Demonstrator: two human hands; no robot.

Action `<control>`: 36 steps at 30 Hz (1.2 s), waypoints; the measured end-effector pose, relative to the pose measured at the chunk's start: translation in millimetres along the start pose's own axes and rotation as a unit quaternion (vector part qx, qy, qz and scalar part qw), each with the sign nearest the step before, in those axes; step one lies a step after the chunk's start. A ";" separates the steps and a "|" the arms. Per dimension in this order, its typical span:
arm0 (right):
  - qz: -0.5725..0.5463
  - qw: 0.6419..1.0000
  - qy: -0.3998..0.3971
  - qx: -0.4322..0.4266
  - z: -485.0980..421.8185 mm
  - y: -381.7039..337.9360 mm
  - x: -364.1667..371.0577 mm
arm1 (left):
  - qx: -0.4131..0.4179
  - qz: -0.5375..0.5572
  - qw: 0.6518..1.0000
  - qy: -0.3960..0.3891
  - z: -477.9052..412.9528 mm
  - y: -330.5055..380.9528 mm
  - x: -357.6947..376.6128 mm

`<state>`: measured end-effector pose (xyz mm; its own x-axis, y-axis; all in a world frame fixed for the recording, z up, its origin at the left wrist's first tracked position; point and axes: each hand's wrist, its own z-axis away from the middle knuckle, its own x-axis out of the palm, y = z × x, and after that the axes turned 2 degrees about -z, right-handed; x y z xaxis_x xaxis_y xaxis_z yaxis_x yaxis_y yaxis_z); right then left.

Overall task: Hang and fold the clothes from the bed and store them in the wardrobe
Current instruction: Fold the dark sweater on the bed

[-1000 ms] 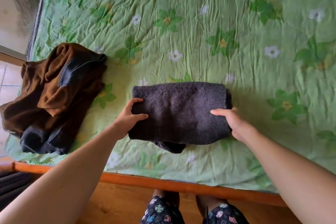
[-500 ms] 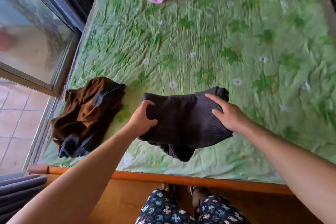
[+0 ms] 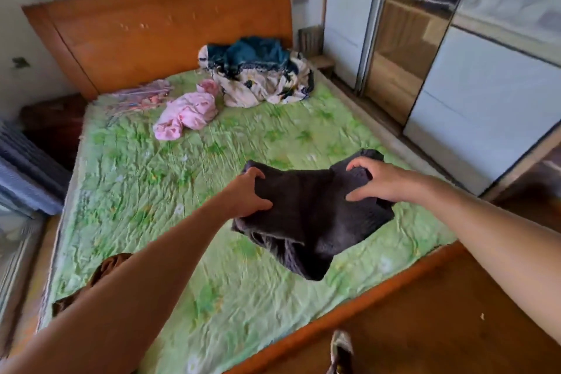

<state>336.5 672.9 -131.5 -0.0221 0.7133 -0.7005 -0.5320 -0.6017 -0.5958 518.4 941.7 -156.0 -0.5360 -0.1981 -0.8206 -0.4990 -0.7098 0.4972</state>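
Gripping the folded dark sweater (image 3: 309,215) from both ends here: the left hand (image 3: 247,191) has fingers and thumb curled round the left edge, and the right hand (image 3: 379,181) pinches the right edge the same way. So both hands are closed on it, and it hangs in the air between them, over the near right part of the bed, not touching the cover.

The sweater is charcoal, nearly black, a thick fuzzy knit. It sags a bit in the middle, and a loose flap droops out of the bottom of the bundle to a blunt point.

Below it is the bedcover (image 3: 151,206), light green with a flower print, crinkly all over. The bed frame (image 3: 349,310) and the tall headboard (image 3: 170,24) are glossy orange wood.

Other stuff on the bed:
- 1 crumpled pink garment (image 3: 186,112) near the head end
- a heap of cream and teal patterned fabric (image 3: 261,79) against the headboard
- a brown garment (image 3: 106,267) at the near left, mostly hidden behind the left forearm

On the right stands the wardrobe (image 3: 485,85), with pale sliding panels and 1 gap showing wooden shelves inside.
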 end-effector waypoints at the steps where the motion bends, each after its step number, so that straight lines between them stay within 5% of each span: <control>1: 0.000 1.000 0.010 0.011 16.1 5.6 -15.4 | 0.021 -0.011 1.000 -0.007 -1.0 21.5 -3.6; 9: 0.000 0.990 0.110 0.087 125.0 93.4 -132.2 | 0.166 -0.123 0.978 -0.032 -18.2 219.8 6.7; 22: -0.018 0.973 0.161 0.167 255.2 353.3 -307.3 | 0.236 -0.188 0.951 -0.060 -67.1 539.6 164.3; 36: 0.013 0.983 0.115 0.141 106.2 490.1 -469.0 | 0.170 -0.237 0.956 -0.037 -249.0 687.2 208.6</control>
<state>-3.7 81.6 -53.2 0.1367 0.5792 -0.8037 -0.7475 -0.4720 -0.4673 233.3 244.3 -55.6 -0.2356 0.1478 -0.9605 -0.8830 -0.4453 0.1481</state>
